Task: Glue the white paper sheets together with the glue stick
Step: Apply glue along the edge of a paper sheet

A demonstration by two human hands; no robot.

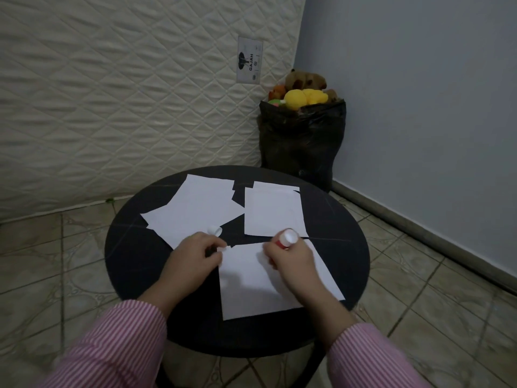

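round black table point(134, 264) fills the middle, white sheets fanned across its far half and one near sheet point(260, 292) under both hands. left hand point(193, 256) pins that sheet's far-left corner, fingers curled together on the paper; right hand point(291, 260) has fingers clamped on the glue stick point(288, 238), tilted, above its far edge. small white cap point(214, 230) lies just beyond the left hand.

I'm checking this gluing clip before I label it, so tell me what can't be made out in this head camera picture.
- Glue stick tip: hidden under the right hand, so contact with the near sheet is unclear.
- Left hand fingertips at the sheet's corner: blurred, grip uncertain.
- Paper pile: overlapping sheets, count unclear.
- Mattress label: small print too tiny.
- Table legs: mostly hidden by the tabletop and sleeves.
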